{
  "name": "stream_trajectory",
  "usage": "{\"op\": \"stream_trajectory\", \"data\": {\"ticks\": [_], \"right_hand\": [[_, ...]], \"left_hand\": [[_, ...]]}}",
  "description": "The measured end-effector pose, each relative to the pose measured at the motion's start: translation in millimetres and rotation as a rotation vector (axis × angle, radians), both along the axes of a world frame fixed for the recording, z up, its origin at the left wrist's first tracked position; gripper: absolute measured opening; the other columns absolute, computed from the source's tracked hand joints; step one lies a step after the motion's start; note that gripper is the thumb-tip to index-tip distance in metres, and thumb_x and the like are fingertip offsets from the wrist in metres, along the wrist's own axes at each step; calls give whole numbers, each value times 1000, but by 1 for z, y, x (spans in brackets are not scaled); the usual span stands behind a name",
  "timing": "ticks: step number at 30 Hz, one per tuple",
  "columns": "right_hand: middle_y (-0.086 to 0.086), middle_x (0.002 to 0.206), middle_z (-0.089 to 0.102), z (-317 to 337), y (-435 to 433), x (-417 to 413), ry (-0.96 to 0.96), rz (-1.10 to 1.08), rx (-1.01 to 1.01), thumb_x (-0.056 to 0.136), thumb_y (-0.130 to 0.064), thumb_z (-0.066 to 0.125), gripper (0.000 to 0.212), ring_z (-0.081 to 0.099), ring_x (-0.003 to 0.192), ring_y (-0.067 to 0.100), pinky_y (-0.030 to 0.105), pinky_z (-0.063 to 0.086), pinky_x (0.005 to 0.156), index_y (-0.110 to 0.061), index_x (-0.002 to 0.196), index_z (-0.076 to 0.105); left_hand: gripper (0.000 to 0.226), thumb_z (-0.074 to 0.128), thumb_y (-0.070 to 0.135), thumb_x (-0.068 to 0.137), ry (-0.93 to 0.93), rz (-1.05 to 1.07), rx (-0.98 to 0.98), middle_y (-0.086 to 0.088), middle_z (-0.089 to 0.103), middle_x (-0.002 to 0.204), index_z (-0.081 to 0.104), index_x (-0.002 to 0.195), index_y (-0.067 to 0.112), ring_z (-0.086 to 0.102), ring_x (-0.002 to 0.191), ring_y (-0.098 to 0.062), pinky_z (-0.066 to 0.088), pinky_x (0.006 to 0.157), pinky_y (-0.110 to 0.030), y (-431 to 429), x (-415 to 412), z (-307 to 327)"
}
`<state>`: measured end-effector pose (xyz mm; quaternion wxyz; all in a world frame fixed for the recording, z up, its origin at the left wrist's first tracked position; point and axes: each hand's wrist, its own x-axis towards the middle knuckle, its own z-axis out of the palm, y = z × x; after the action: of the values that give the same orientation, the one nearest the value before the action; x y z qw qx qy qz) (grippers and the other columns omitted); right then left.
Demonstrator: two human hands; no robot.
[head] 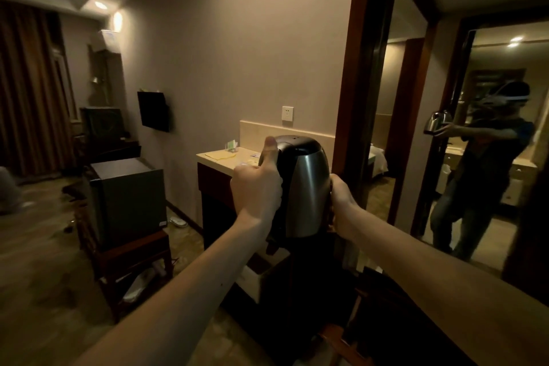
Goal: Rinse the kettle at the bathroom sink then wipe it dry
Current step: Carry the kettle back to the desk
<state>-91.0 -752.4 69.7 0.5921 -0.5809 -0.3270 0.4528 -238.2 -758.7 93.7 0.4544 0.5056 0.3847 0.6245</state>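
While my left hand (256, 184) grips its black handle, I hold the kettle (303, 187) upright in the air
My right hand (341, 202) cups its steel side; beyond it are the counter (219, 157) and a mirror (481, 140)

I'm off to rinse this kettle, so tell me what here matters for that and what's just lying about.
For the job:
kettle
left hand on its handle
right hand steadying its side

Lying about:
yellow cloth on the counter
mini fridge
wall socket
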Motion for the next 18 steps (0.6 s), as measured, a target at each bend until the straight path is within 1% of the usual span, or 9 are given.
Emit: {"op": "stream_trajectory", "data": {"ticks": [3, 5, 7, 9, 11, 13, 14, 17, 18], "right_hand": [[10, 92, 62, -5, 38, 17, 17, 29, -6, 101, -49, 30, 48, 56, 84, 23, 37, 44, 79, -16, 89, 62], [9, 88, 60, -8, 62, 27, 16, 27, -9, 101, -49, 30, 47, 54, 81, 22, 37, 43, 82, -16, 86, 60], [8, 87, 59, -10, 89, 37, -3, 24, -1, 102, -46, 31, 46, 54, 79, 20, 35, 45, 77, -15, 84, 59], [8, 84, 58, -11, 119, 48, 1, 25, 25, 103, -43, 30, 45, 53, 76, 19, 31, 43, 68, -14, 84, 59], [7, 83, 58, -10, 152, 59, 7, 14, 33, 103, -42, 30, 44, 52, 75, 18, 29, 42, 65, -14, 84, 58], [7, 85, 58, -10, 186, 70, -20, -5, 19, 103, -42, 31, 43, 53, 78, 19, 30, 42, 65, -15, 85, 58], [7, 88, 58, -9, 202, 74, -29, -18, 14, 102, -44, 32, 42, 53, 82, 20, 32, 43, 68, -16, 86, 59], [5, 98, 58, -9, 252, 91, -30, -45, -13, 98, -51, 36, 39, 52, 103, 26, 40, 43, 87, -21, 91, 60], [6, 99, 58, -7, 266, 96, -30, -46, -15, 97, -52, 37, 39, 52, 103, 26, 40, 43, 88, -21, 90, 61]], "left_hand": [[66, 53, 68, 83, 26, 18, -6, -2, 57, 59, 60, 86, 3, 53, 48, -12, 39, 42, -22, 40, 17, -6], [67, 53, 67, 83, 21, 12, -7, -3, 57, 61, 60, 91, 1, 53, 50, -13, 39, 42, -22, 67, 27, -9], [63, 54, 64, 84, 4, -2, 5, -4, 57, 61, 61, 88, 2, 53, 49, -13, 39, 42, -23, 94, 37, -11], [54, 55, 60, 86, -12, -16, 31, -3, 55, 58, 60, 76, 7, 52, 47, -14, 39, 44, -25, 122, 47, -12], [50, 55, 58, 88, -18, -37, 51, -2, 54, 55, 58, 70, 11, 50, 46, -15, 39, 46, -27, 154, 58, -11], [50, 55, 58, 88, -3, -51, 57, -2, 54, 55, 57, 68, 12, 51, 48, -17, 40, 50, -30, 191, 68, -9], [51, 54, 59, 87, 5, -57, 62, -3, 54, 56, 57, 67, 12, 51, 50, -18, 40, 52, -32, 209, 72, -7], [55, 54, 62, 86, 16, -74, 90, -3, 52, 55, 52, 59, 14, 49, 50, -20, 39, 54, -34, 262, 86, -4], [55, 54, 62, 86, 12, -75, 97, -2, 51, 53, 51, 56, 16, 48, 49, -20, 39, 53, -34, 279, 90, -3]]}}
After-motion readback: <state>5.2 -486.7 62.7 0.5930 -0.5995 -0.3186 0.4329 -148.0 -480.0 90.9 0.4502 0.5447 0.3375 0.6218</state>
